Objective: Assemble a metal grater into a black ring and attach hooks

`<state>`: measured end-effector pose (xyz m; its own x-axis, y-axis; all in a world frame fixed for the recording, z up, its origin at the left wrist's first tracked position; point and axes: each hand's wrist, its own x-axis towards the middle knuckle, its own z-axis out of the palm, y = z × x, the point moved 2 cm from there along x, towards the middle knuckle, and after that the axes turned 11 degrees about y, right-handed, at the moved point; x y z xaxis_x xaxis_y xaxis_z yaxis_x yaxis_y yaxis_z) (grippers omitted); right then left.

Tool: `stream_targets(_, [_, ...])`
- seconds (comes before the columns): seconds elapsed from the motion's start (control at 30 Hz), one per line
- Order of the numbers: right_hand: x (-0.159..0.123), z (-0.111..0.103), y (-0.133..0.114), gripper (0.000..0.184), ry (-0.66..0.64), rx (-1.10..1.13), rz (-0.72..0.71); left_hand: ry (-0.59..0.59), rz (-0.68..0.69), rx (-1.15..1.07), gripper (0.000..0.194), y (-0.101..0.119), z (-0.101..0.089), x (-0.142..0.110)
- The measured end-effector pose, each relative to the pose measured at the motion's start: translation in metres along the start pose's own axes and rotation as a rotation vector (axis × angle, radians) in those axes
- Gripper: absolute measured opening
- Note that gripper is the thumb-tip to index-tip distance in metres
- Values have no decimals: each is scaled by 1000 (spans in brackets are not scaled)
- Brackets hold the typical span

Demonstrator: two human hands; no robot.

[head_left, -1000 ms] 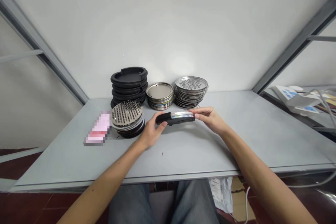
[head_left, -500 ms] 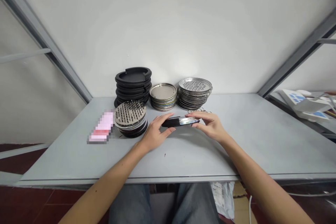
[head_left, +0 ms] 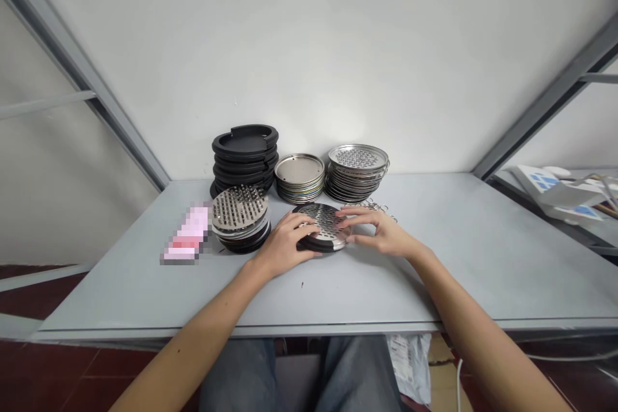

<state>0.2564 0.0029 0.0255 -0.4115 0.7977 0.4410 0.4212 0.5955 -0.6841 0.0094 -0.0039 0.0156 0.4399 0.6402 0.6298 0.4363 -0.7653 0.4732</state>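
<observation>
While half-open hands (head_left: 288, 244) (head_left: 389, 236) loosely touch it, the perforated disc (head_left: 327, 224) lies between them.

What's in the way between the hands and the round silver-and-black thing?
Nothing that I can see. The left hand is on the round silver-and-black thing, and the right hand has its fingertips over the other side. The little metal rings lie behind the right hand, not in between.
</observation>
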Motion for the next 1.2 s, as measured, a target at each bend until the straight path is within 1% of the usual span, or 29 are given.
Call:
stream_targets(0.07, [0,2,4,37,-22,-49,26,-47,15,47,42,-1,1,-1])
stream_targets(0.13, [-1,3,8,48,-3,-103,41,-82,-6,60,48,-1,1,-2])
stream_targets(0.23, [-2,5,13,62,29,-181,35,-135,-80,53,73,-1,0,-4])
stream_targets(0.33, [-2,6,14,71,21,-201,36,-154,-218,69,98,-4,0,-6])
stream_targets(0.4, [-2,6,14,76,1,-201,59,-164,-299,73,110,-8,2,-8])
stream_targets(0.5, [-2,7,16,79,-11,-187,100,-175,-338,41,119,-13,5,-10])
stream_targets(0.63, [-3,7,20,78,8,-168,79,-173,-354,31,121,-14,7,-11])
stream_targets(0.73, [-4,8,21,79,0,-192,59,-177,-370,33,119,-13,7,-12])
stream_targets(0.8, [-4,9,21,79,-11,-214,57,-188,-374,33,111,-11,7,-13])
stream_targets(0.93, [-4,10,21,80,-15,-223,59,-198,-350,46,85,-10,6,-11])
stream_targets(1.07, [-2,11,20,79,11,-223,26,-195,-333,47,85,-11,5,-10])
stream_targets(1.13, [-1,10,18,72,24,-215,-12,-206,-329,62,85,-10,5,-11])
stream_targets(1.2, [1,7,16,55,68,-207,-26,-203,-311,102,87,-6,4,-12])
